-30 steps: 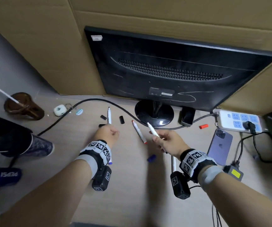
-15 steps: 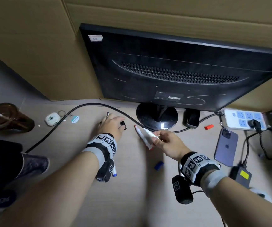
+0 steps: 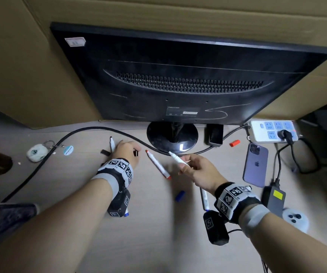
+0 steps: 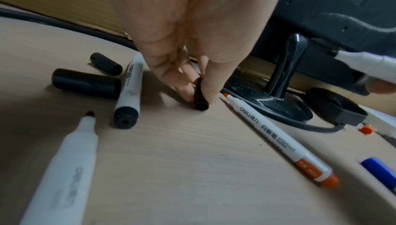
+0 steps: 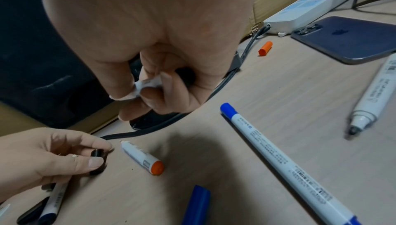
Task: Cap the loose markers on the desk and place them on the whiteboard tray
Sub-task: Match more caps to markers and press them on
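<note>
The person's left hand point(image 3: 126, 152) reached to the far left part of the pale wood-grain surface point(image 3: 154, 233), where its thumb and fingers point(image 4: 211, 83) pinched a small black cylindrical marker cap point(image 4: 200, 95) that rested on the surface. Just left of that hand lay a white-barrelled marker with a black end point(image 4: 128, 91), with two more loose black caps point(image 4: 85, 82) beside it. The right hand point(image 3: 200, 172) was raised above the surface near the round black monitor stand point(image 3: 172, 137), its fingers point(image 5: 128, 84) curled round a white uncapped marker point(image 3: 178, 160) whose tip pointed far and to the left. Between the two hands a white marker with an orange tip and orange end point(image 3: 157, 164) lay slanted on the surface, uncapped. A loose blue cap point(image 3: 179, 196) lay nearer, and to its right a white marker with a blue end point(image 5: 285, 162) lay lengthwise, partly under the right wrist in the head view. A small orange cap point(image 3: 234, 143) lay far to the right, between the stand and a white power strip with blue sockets point(image 3: 273, 131). A purple smartphone point(image 3: 255, 164) lay face down near it. A thick black cable point(image 3: 46, 156) curved across the far left of the surface.
</note>
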The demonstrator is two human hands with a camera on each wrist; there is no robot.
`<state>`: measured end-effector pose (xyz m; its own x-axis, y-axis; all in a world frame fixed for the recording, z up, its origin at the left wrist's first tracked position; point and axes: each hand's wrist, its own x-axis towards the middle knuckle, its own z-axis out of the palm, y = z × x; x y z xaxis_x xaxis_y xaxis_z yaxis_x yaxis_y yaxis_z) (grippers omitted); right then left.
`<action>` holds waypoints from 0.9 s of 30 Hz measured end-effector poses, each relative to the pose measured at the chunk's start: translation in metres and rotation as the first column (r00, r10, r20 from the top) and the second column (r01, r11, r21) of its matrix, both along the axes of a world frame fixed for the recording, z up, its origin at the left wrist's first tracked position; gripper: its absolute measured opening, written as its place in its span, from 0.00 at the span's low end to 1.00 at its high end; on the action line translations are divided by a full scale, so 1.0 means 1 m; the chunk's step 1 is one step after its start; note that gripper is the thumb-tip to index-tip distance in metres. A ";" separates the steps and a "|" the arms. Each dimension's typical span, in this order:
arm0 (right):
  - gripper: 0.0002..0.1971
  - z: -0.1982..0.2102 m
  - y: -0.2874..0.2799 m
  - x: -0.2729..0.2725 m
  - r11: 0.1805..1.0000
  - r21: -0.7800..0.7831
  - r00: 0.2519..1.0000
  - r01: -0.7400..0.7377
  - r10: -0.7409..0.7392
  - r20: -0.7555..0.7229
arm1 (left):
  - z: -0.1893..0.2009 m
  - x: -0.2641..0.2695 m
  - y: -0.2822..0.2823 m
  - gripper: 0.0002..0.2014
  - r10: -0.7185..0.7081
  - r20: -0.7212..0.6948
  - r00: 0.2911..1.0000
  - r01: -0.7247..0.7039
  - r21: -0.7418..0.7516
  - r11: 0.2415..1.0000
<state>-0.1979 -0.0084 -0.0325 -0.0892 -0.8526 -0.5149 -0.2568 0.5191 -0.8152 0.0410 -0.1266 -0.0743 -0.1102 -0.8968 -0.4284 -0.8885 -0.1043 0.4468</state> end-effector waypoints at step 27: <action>0.09 0.097 0.041 -0.001 0.951 -0.133 0.956 -0.280 0.289 0.057 | 0.131 -0.006 0.103 0.10 0.602 -0.719 0.347 -0.401 0.466 0.789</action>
<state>-0.1990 0.0321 0.0640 0.2009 -0.8938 -0.4009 -0.3154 0.3284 -0.8903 0.0347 -0.0236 0.0566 -0.0421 -0.8277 -0.5596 0.1124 -0.5605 0.8205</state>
